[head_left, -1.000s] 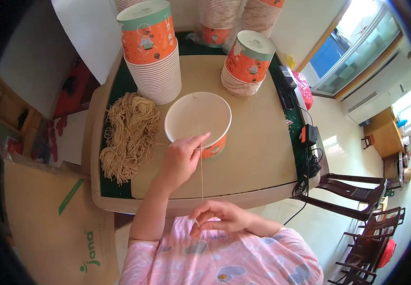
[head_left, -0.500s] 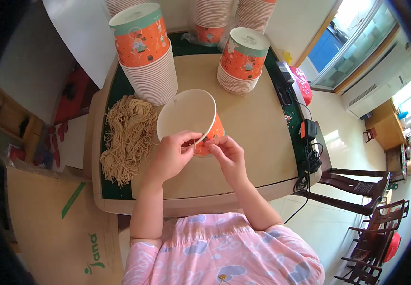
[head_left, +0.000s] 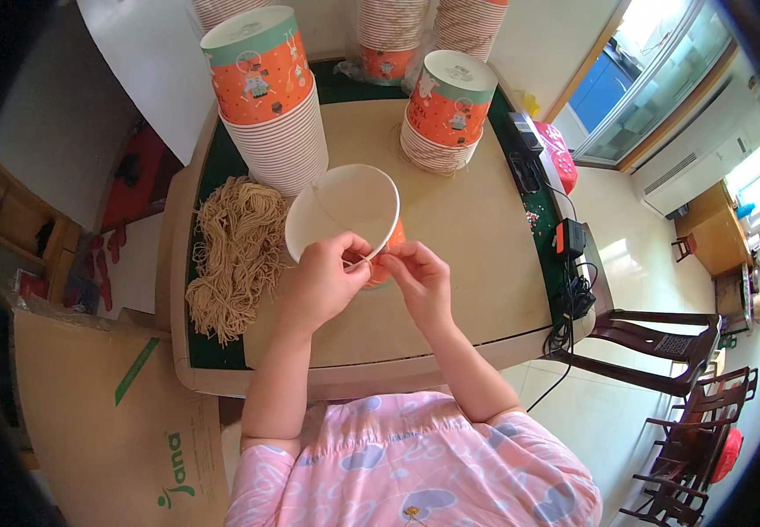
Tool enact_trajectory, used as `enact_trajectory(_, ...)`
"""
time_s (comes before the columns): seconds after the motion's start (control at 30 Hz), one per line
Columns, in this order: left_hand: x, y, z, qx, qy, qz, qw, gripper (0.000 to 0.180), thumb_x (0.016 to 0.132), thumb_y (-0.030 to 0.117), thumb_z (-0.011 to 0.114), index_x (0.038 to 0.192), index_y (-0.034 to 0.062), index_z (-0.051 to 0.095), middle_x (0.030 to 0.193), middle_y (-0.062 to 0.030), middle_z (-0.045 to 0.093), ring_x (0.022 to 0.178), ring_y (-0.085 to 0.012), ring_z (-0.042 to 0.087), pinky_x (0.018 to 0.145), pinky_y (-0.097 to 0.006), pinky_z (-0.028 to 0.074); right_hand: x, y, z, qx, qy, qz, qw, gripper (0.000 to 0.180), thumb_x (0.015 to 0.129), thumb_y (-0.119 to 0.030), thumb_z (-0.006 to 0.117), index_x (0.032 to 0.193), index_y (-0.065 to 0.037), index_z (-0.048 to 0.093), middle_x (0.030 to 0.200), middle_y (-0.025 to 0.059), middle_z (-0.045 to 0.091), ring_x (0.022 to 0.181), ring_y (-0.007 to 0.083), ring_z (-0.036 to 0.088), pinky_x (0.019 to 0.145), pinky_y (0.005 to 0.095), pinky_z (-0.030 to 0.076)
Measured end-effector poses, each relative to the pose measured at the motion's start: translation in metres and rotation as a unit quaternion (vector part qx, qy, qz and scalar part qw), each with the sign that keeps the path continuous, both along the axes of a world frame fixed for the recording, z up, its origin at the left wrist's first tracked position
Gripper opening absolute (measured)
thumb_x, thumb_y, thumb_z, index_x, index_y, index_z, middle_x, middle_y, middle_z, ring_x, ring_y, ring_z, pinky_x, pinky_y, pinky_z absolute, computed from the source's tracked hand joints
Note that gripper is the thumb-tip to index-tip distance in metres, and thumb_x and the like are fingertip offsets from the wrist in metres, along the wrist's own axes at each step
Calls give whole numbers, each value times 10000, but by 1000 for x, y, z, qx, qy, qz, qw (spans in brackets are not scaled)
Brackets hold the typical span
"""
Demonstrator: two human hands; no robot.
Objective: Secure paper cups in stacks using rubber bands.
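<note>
A paper bucket point(head_left: 349, 193), white inside and orange outside, tilts toward me on the table with its opening facing up and left. At its near rim, my left hand point(head_left: 327, 281) is closed, thumb and fingertips pinching a thin tan string point(head_left: 325, 207) that runs up across the bucket's inside. My right hand point(head_left: 421, 277) pinches at the same spot on the rim, fingertips almost touching the left ones. It seems to grip the string too, though its fingertips hide most of it. Left of the bucket lies a thick bundle of tan strings point(head_left: 235, 255).
An upside-down bucket stack point(head_left: 275, 132) stands behind the string bundle, a shorter stack point(head_left: 446, 114) back right. More stacks point(head_left: 390, 35) stand at the rear. Along the right edge run a power strip and cables point(head_left: 569, 255). A cardboard box point(head_left: 108, 395) stands left; a wooden chair point(head_left: 661, 342) right.
Both hands stay at the rim and have shifted slightly, the left one a little to the right. The string now shows stretched across the bucket's inside.
</note>
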State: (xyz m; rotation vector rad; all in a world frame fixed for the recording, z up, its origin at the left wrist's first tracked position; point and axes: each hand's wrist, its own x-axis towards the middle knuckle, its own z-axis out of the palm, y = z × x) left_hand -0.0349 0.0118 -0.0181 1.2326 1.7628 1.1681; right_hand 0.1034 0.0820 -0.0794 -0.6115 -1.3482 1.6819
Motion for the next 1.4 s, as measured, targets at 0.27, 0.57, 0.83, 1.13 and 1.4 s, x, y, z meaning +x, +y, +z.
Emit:
enact_trajectory(0.27,16,22,-8,24,41,48,998,125,790,37,639,898,-24,649,784,-145,687,698,-238,677,655,-328,523,-1,11,-14,208,-120,-143,960,90,827,42,673,911,25,646,862,63,669,816,127,643,740,243,518)
enact_trajectory(0.57,28,34,-14,36,113,59,991,116,783,61,648,875,-11,648,785,-166,673,724,-302,666,663,-384,515,4,16,-10,257,-150,-182,937,91,819,36,678,892,19,627,817,54,652,753,114,625,686,248,516)
enact_trajectory(0.83,32,37,-24,31,166,32,985,107,787,53,643,882,5,643,821,-151,659,738,-316,652,670,-400,511,35,34,-40,35,-182,-164,969,102,892,-32,617,974,24,642,807,39,656,701,100,622,650,234,524)
enact_trajectory(1.13,33,-3,-15,135,239,48,960,300,715,40,733,998,28,635,924,-124,603,859,-300,595,755,-387,487,53,20,-23,-25,-105,-138,984,78,887,-24,612,937,33,629,805,50,648,710,113,626,671,245,518)
enact_trajectory(1.4,47,-34,-13,141,-47,68,987,303,771,27,739,1069,46,686,881,-22,603,733,-82,541,634,-211,443,48,-28,6,-124,81,30,988,62,917,-12,560,973,14,557,916,96,641,775,156,635,714,271,529)
